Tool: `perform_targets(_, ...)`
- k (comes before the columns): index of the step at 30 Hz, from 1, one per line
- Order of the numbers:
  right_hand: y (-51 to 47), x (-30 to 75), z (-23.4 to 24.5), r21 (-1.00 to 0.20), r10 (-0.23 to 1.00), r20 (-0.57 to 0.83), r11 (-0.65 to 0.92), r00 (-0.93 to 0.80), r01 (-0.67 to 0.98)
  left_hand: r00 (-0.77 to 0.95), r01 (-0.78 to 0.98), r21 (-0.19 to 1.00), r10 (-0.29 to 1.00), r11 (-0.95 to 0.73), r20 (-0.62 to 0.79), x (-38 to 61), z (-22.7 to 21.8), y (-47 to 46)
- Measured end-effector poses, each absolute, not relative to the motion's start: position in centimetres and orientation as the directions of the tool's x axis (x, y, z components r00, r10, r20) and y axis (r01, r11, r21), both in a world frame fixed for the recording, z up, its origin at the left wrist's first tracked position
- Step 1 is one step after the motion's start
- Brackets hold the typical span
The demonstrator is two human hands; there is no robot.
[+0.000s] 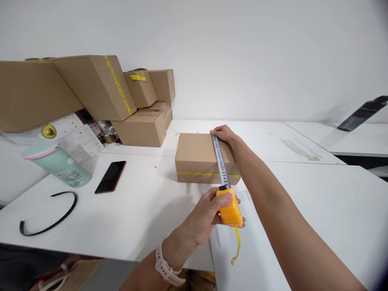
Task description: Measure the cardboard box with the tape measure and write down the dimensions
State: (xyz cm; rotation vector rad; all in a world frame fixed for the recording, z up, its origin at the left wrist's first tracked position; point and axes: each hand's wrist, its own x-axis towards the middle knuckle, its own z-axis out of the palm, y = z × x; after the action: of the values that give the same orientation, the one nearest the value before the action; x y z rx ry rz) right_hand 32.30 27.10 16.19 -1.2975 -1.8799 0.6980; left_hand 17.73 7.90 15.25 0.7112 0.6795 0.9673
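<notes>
A yellow tape measure point(230, 212) with a yellow wrist strap sits in my left hand point(206, 214), whose fingers and thumb wrap round its case. Its blade point(220, 161) is drawn out across the top of a closed brown cardboard box point(194, 149) and reaches the far edge. There my right hand point(224, 132) pinches the blade's end against the box. The box lies flat on the white table, with a strip of yellow tape along its near side. My left hand is in front of the box, apart from it.
Several cardboard boxes point(138, 125) are stacked at the left against the wall. Before them are a mint tumbler point(65, 165), a dark phone point(110, 177) and a black headband point(65, 216). A dark bottle point(362, 114) is at the far right. Seams run across the white tables point(327, 202).
</notes>
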Motion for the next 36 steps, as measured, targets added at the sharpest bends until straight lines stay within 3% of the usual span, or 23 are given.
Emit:
perform_targets(5, 31.0, 32.5, 18.3, -0.896, 0.954, 0.144, 0.239, -0.263, 0.375, 0.392, -0.430, 0.828, 0.901, 0.360, -0.188, 16.4, 15.7, 7.5)
perform_targets(9, 34.8, 35.6, 19.9, -0.933, 0.967, 0.226, 0.249, -0.115, 0.261, 0.229, -0.356, 0.918, 0.969, 0.174, -0.094, 12.0, 15.5, 6.1)
perform_targets(12, 32.7, 40.0, 17.6, -0.909, 0.967, 0.251, 0.223, 0.036, 0.351, -0.027, -0.209, 0.978, 1.000, 0.005, -0.011, 8.0, 13.6, 6.3)
perform_targets(15, 27.4, 42.8, 13.7, -0.866, 0.978, 0.184, 0.208, -0.097, 0.454, -0.110, -0.098, 0.995, 0.994, 0.002, -0.013, 5.5, 11.1, 8.0)
perform_targets(19, 22.5, 41.8, 11.8, -0.873, 0.958, 0.135, 0.236, -0.253, 0.426, -0.012, -0.120, 0.992, 0.999, 0.046, -0.048, 4.7, 10.1, 10.6)
perform_targets(23, 23.4, 39.6, 15.4, -0.834, 0.959, 0.234, 0.282, -0.160, 0.473, 0.009, -0.122, 0.990, 0.998, -0.067, 0.068, 4.3, 13.8, 12.0)
perform_targets(29, 27.7, 37.8, 19.5, -0.616, 0.934, 0.355, 0.209, 0.031, 0.759, 0.021, -0.072, 0.990, 0.992, -0.123, 0.125, 4.3, 18.8, 12.0)
perform_targets(32, 29.1, 36.5, 19.4, -0.490, 0.879, 0.472, 0.330, -0.073, 0.807, -0.022, -0.092, 0.979, 0.983, -0.184, 0.182, 6.4, 18.2, 10.0)
perform_targets(36, 28.9, 35.1, 19.2, -0.422, 0.860, 0.474, 0.410, -0.189, 0.808, 0.222, -0.190, 0.980, 0.971, -0.051, 0.094, 11.0, 15.1, 6.6)
